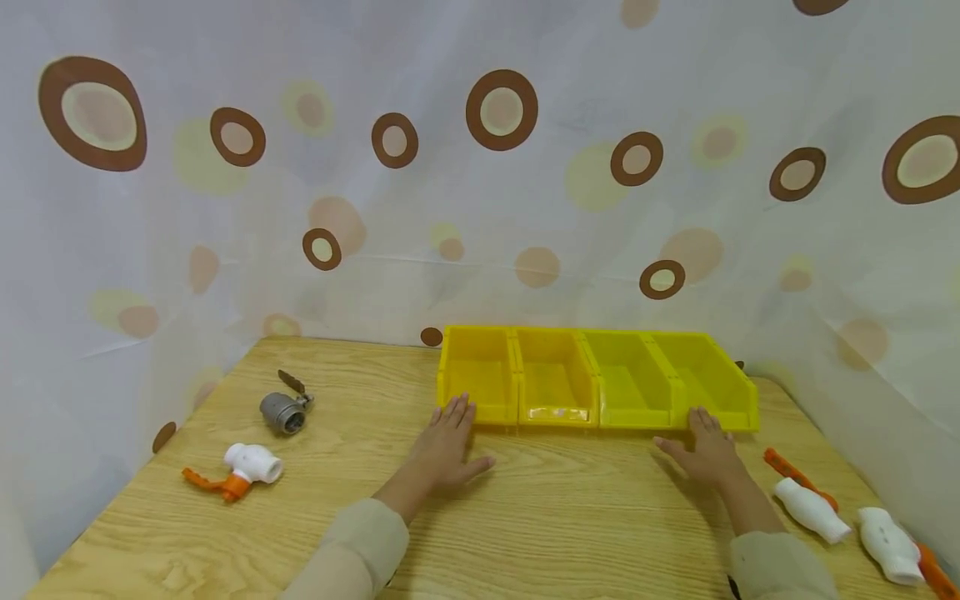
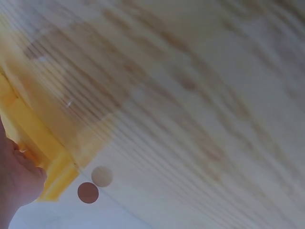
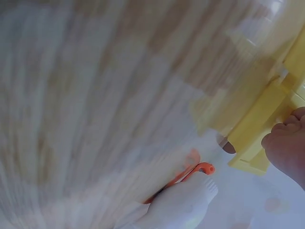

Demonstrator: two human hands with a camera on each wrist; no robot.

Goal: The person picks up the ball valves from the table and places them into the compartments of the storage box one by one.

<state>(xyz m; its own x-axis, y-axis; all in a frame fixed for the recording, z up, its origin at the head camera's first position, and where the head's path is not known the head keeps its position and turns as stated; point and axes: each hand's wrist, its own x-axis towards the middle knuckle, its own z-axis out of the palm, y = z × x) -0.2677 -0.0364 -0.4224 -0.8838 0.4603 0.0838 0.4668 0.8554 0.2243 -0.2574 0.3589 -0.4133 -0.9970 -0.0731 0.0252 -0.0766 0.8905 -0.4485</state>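
Several yellow storage bins (image 1: 637, 418) stand side by side in a row at the back of the wooden table. My left hand (image 1: 444, 450) has its fingers extended against the front of the leftmost bin, thumb spread to the right. Against the front of the rightmost bin lie the outstretched fingers of my right hand (image 1: 707, 457), its thumb pointing left. Neither hand grips anything visible. Each wrist view catches a bit of the row: the yellow bin edge (image 2: 35, 126) beside the left hand (image 2: 21, 176), and the bin edge (image 3: 255, 119) beside the right hand (image 3: 288, 143).
On the left lie a grey metal ball valve (image 1: 283, 412) and a white ball valve (image 1: 258, 463) with an orange handle. Two more white valves, one (image 1: 812, 508) nearer the bins and another (image 1: 890, 546), lie at right. A dotted curtain (image 1: 480, 200) hangs behind.
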